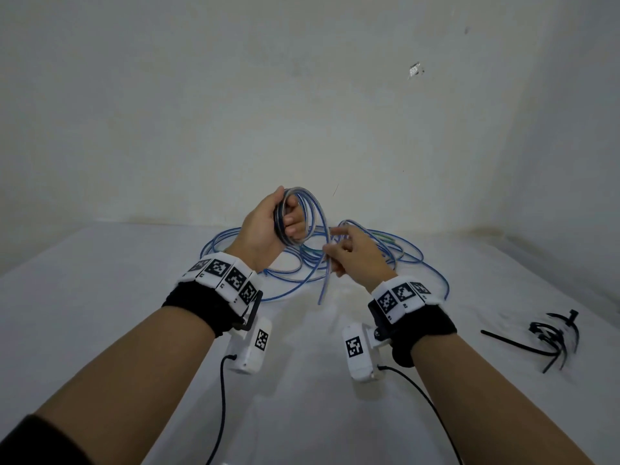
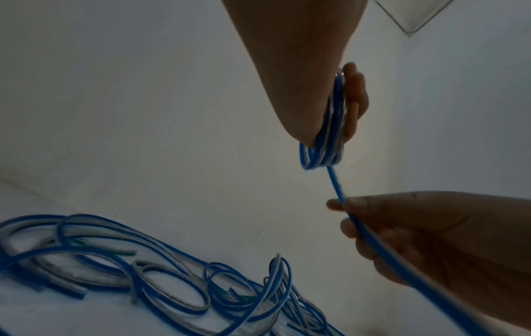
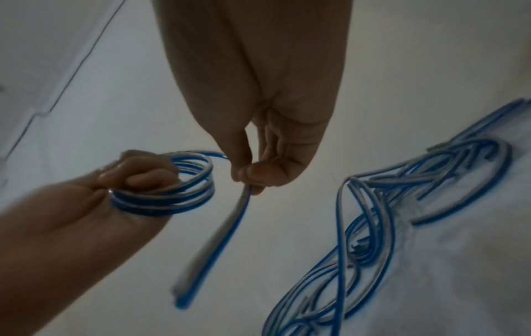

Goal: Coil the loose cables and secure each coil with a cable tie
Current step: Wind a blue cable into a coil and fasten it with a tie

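Left hand (image 1: 265, 226) is curled tight round a blue-and-clear cable coil (image 1: 303, 213), held up off the table. Right hand (image 1: 355, 255) pinches the coil's free tail (image 3: 221, 238). Loose cables (image 1: 385, 253) sprawl behind on the white table (image 1: 100, 313); black cable ties (image 1: 550, 337) lie far right.
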The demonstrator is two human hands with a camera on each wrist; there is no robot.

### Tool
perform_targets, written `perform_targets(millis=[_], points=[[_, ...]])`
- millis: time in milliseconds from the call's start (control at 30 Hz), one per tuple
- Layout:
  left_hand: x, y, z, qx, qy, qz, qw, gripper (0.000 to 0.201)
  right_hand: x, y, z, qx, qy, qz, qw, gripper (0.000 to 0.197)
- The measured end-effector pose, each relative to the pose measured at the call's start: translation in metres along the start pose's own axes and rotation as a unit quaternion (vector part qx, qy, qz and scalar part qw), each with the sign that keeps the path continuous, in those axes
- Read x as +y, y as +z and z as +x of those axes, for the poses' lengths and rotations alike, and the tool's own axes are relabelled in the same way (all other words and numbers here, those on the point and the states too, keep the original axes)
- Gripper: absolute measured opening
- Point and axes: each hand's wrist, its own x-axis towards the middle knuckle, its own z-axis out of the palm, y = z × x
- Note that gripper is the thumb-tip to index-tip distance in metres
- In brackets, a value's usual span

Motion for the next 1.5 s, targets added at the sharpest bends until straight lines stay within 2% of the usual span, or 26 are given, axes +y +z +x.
perform_targets(millis=[67, 133, 200, 367, 500, 633, 700, 767, 833, 900, 967, 1000, 1033, 1100, 1200, 1300, 1500], points=[[-0.004, 0.001, 0.001, 0.008, 0.018, 0.001, 1.0, 0.041, -0.005, 0.004, -0.004, 0.0, 0.001, 0.071, 0.997, 0.02], [-0.009, 0.002, 0.002, 0.019, 0.036, 0.016, 0.999, 0.04, -0.011, 0.007, -0.007, -0.012, -0.002, 0.124, 0.992, 0.011], [-0.012, 0.004, 0.002, 0.023, 0.052, 0.031, 0.998, 0.039, -0.016, 0.008, -0.009, -0.021, 0.015, 0.191, 0.981, 0.011], [-0.019, 0.004, 0.001, 0.023, 0.075, 0.043, 0.996, 0.037, -0.019, 0.005, -0.007, -0.004, 0.068, 0.356, 0.932, 0.008], [-0.024, 0.011, -0.002, 0.016, 0.076, 0.032, 0.996, 0.039, -0.021, 0.011, -0.006, 0.01, 0.096, 0.41, 0.907, 0.009], [-0.027, 0.017, -0.004, 0.025, 0.075, -0.033, 0.996, 0.043, -0.023, 0.013, -0.007, 0.023, 0.119, 0.455, 0.882, 0.014], [-0.028, 0.016, -0.004, 0.034, 0.071, -0.044, 0.996, 0.044, -0.023, 0.011, -0.008, 0.032, 0.12, 0.462, 0.878, 0.017], [-0.028, 0.016, -0.003, 0.055, 0.068, -0.035, 0.996, 0.043, -0.024, 0.009, -0.012, 0.016, 0.116, 0.448, 0.886, 0.017], [-0.026, 0.016, -0.002, 0.074, 0.064, -0.032, 0.995, 0.044, -0.025, 0.01, -0.016, -0.015, 0.122, 0.381, 0.916, 0.011], [-0.021, 0.017, -0.001, 0.084, 0.055, -0.027, 0.995, 0.048, -0.024, 0.012, -0.015, -0.01, 0.109, 0.221, 0.969, 0.003], [-0.017, 0.016, -0.001, 0.086, 0.028, -0.001, 0.996, 0.057, -0.018, 0.008, -0.01, 0.071, 0.031, 0.059, 0.995, 0.013], [-0.015, 0.016, -0.002, 0.085, 0.011, 0.026, 0.996, 0.063, -0.017, 0.005, -0.008, 0.104, -0.038, 0.016, 0.994, 0.02], [-0.013, 0.016, -0.002, 0.084, -0.006, 0.061, 0.995, 0.067, -0.016, 0.0, -0.007, 0.109, -0.106, -0.01, 0.988, 0.028], [-0.012, 0.016, -0.004, 0.078, -0.038, 0.136, 0.987, 0.071, -0.02, -0.009, -0.006, 0.054, -0.181, -0.038, 0.981, 0.038], [-0.012, 0.021, -0.005, 0.071, -0.073, 0.229, 0.968, 0.075, -0.027, -0.015, -0.002, -0.047, -0.175, -0.047, 0.982, 0.035], [-0.011, 0.026, -0.006, 0.087, -0.087, 0.279, 0.952, 0.078, -0.027, -0.012, -0.003, -0.053, -0.19, -0.083, 0.977, 0.022], [-0.017, 0.03, -0.004, 0.157, -0.044, 0.345, 0.925, 0.082, -0.027, -0.009, -0.013, -0.061, -0.149, -0.022, 0.987, 0.016]])
